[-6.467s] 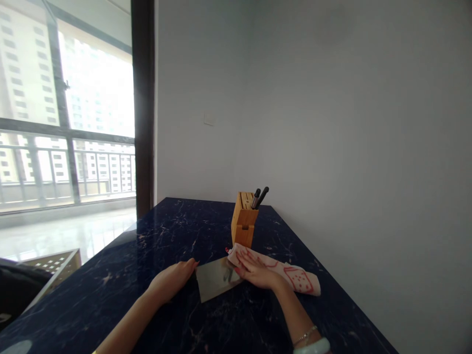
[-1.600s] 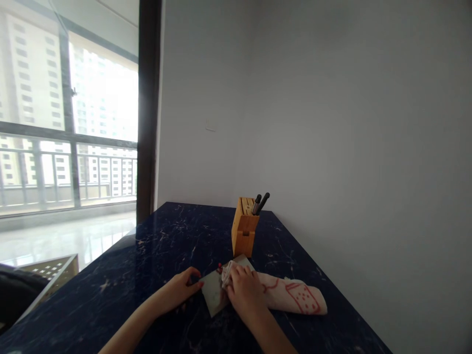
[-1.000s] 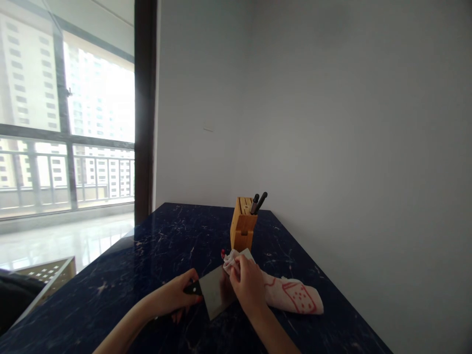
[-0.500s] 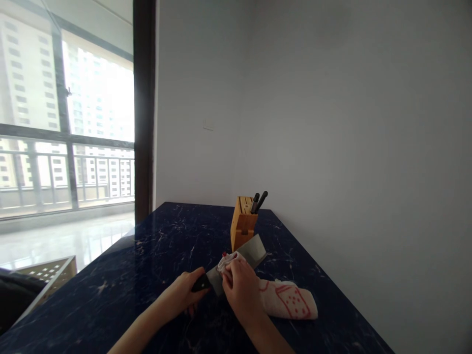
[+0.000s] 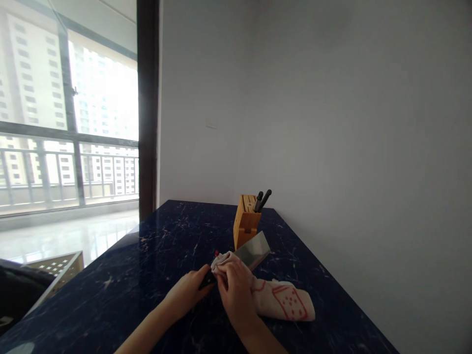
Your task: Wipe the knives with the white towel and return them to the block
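Note:
My left hand (image 5: 190, 291) is wrapped round the black handle of a cleaver (image 5: 254, 250). The wide steel blade points away to the right, its far end in front of the wooden knife block. My right hand (image 5: 236, 287) pinches a white cloth with red drawings (image 5: 291, 301) against the blade, close to the handle. A bunched part of the cloth covers the near part of the blade, and its rolled end trails to the right over the table. A small red bit shows at the tip of the bunched cloth.
A wooden knife block (image 5: 243, 223) with two black-handled tools in it stands just beyond the blade. All this is on a dark blue marbled table (image 5: 177, 236). A grey wall (image 5: 350, 147) runs along the right. At the lower left is a chair (image 5: 62, 270) with something black on it.
My right hand has slid the bunched cloth along the blade toward the handle, down and to the left. My left hand keeps its hold on the cleaver. The view has shifted slightly.

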The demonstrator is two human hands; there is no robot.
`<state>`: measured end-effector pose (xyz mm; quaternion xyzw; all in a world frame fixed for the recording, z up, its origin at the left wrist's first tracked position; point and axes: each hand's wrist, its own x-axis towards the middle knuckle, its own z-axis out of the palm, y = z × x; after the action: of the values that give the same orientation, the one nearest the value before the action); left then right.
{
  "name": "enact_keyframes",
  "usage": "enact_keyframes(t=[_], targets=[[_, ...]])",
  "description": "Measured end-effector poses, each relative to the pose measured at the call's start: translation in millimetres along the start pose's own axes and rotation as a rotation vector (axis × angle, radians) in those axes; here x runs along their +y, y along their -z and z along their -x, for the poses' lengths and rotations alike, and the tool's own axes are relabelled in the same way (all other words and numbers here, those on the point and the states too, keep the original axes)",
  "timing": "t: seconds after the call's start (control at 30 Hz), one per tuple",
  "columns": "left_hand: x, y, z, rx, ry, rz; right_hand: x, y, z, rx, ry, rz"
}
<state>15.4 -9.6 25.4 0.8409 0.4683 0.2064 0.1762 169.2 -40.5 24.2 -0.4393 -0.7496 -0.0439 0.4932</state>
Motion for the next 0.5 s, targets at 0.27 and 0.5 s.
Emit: enact_keyframes(t=[0.27, 0.5], targets=[[-1.5, 1.7, 0.4, 0.006, 0.080, -0.056, 5.9, -6.5, 4.8, -0.060, -0.024, 0.002], [-5.9, -1.3, -2.8, 0.025, 0.012, -0.091, -2.3, -1.8, -1.2, -0.030, -0.043, -0.051]])
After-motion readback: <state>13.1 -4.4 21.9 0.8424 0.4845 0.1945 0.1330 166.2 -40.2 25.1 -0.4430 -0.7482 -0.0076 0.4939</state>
